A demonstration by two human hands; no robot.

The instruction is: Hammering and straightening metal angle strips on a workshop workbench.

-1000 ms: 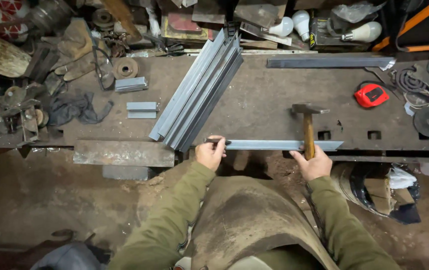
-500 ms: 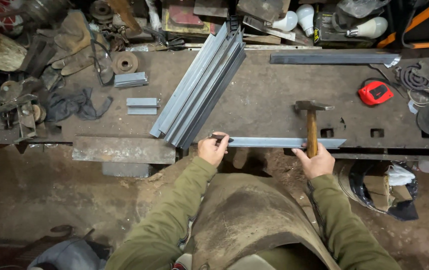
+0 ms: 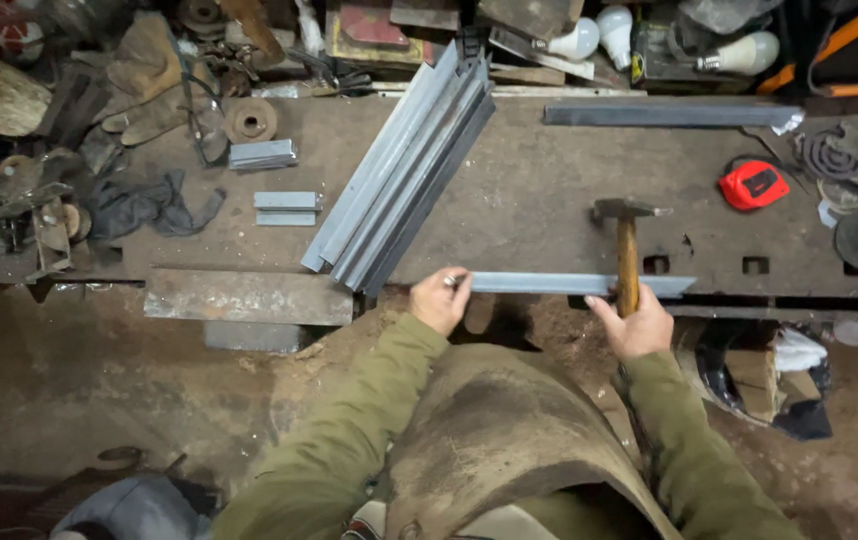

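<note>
His left hand (image 3: pixel 439 300) stays clamped on the metal strip's (image 3: pixel 574 284) near end at the counter (image 3: pixel 549 200) edge; fingertips hidden. Right hand (image 3: pixel 639 325) grips the hammer (image 3: pixel 627 250), head unmoved.

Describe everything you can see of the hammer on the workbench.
The hammer has a dark metal head, seen from above, and a brown wooden handle. It points away from the person, its handle crossing over the grey metal strip at the bench's near edge. The right hand grips the handle's lower end. The head hovers over the workbench.
</note>
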